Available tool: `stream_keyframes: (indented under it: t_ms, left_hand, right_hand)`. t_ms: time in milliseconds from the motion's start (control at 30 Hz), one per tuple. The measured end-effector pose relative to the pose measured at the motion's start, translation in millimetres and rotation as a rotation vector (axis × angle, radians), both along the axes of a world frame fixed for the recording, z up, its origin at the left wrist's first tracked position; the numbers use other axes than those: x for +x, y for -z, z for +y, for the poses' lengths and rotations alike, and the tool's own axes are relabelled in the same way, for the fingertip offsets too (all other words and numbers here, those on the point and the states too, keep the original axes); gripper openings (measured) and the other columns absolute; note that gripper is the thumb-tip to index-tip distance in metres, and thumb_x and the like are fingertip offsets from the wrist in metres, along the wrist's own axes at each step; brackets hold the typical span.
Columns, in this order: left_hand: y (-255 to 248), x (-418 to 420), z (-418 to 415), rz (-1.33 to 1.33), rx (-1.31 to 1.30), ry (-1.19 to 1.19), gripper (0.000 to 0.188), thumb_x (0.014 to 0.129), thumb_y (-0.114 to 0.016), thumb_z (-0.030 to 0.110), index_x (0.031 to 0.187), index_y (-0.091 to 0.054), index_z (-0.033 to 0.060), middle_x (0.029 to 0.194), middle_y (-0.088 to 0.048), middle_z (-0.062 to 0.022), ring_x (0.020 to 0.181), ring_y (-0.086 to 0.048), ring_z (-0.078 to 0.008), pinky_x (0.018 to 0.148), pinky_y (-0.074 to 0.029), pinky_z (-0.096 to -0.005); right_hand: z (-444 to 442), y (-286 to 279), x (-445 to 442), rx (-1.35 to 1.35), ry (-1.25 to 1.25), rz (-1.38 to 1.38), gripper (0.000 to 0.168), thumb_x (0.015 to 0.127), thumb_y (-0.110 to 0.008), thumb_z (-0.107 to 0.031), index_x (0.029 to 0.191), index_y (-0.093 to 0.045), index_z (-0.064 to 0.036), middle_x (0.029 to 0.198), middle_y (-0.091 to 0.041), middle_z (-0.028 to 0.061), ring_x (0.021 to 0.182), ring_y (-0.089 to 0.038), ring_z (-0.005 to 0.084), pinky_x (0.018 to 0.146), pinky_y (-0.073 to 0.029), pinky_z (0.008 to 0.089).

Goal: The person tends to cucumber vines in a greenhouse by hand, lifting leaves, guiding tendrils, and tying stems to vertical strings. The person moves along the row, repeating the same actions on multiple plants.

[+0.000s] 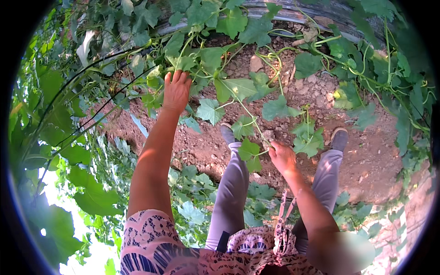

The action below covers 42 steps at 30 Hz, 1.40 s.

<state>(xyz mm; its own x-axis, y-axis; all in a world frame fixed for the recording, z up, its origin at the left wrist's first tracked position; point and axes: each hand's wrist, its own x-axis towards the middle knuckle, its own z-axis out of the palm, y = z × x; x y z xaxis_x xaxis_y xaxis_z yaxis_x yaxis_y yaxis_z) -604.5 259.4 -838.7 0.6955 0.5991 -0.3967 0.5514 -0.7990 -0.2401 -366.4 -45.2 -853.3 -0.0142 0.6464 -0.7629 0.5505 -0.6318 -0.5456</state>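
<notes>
My right hand [283, 158] pinches a long, thin green vine stem [252, 118] near its lower right end. From there the stem slants up and left across bare soil to a broad leaf. A lobed leaf [249, 151] hangs beside the right fingers. My left hand [178, 89] reaches forward into the vine foliage, back of the hand towards me. Its fingertips meet a green leaf [184, 63] and a thin stalk, but the leaf partly hides them, so I cannot tell whether they grip it.
Leafy vines [371, 72] trail over the cloddy soil [309, 89] on the right. Grey plastic sheeting [285, 13] runs along the top. Dark thin lines [113, 98] cross the left side among dense leaves. My shoes [339, 137] stand on the soil.
</notes>
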Motion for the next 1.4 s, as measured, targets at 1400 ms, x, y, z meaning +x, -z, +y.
stream_keyframes:
  t_ms: [1400]
  left_hand:
    - [14.7, -28.8, 26.6, -0.146, -0.209, -0.326, 0.029, 0.072, -0.057, 0.015, 0.101, -0.059, 0.0140, 0.101, -0.057, -0.0035, 0.097, -0.052, -0.0249, 0.084, -0.041, -0.0398]
  right_hand:
    - [86.6, 21.9, 48.4, 0.493, -0.082, -0.451, 0.025, 0.072, -0.065, -0.017, 0.095, -0.057, -0.011, 0.087, -0.056, 0.0071, 0.083, -0.054, 0.0277, 0.070, -0.045, 0.0399]
